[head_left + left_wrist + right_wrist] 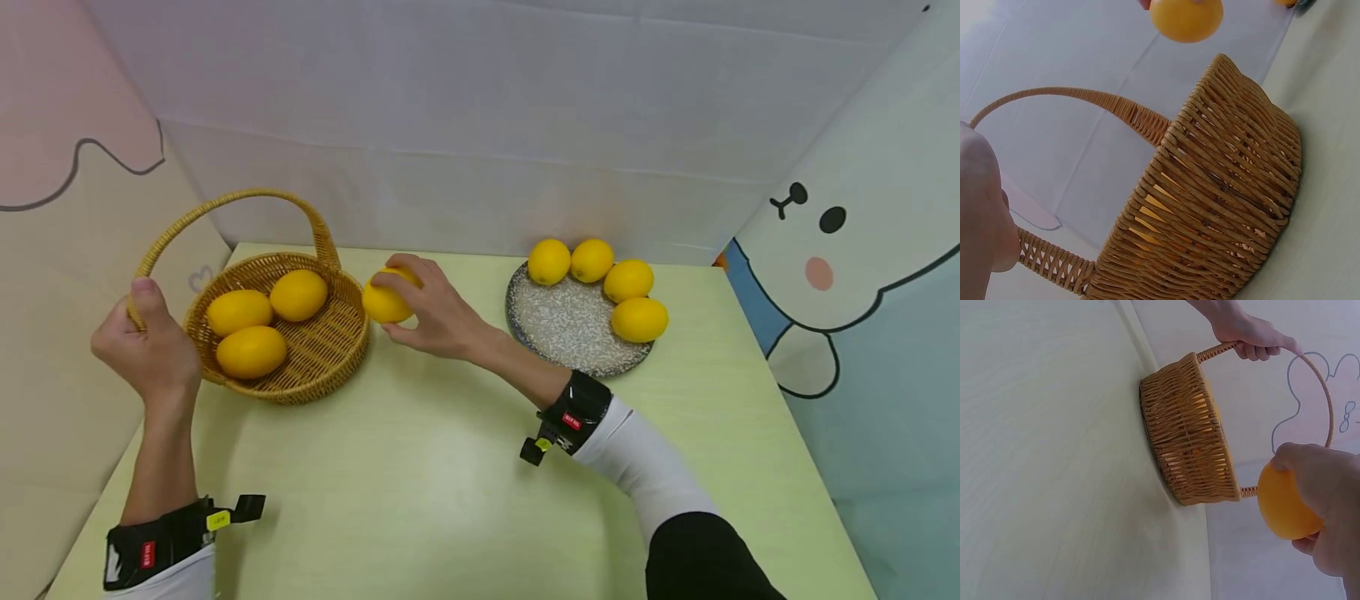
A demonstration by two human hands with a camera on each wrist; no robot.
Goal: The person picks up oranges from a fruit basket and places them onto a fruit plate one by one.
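Note:
My left hand (153,346) grips the arched handle of a wicker basket (330,379) on its left side, thumb up along the handle. Inside the basket lie three lemons, among them a front lemon (251,352). My right hand (433,307) holds another lemon (382,302) between thumb and fingers, just off the basket's right rim. In the left wrist view this held lemon (1186,17) hangs higher than the rim. The right wrist view shows the fingers wrapped over the lemon (1285,503), with the basket (1185,434) beyond it.
A round speckled grey plate (562,329) stands right of the basket near the table's back edge. Several lemons, one of them the nearest lemon (639,320), line its back and right rim. The pale table (420,483) meets a white cloth wall (450,125) behind.

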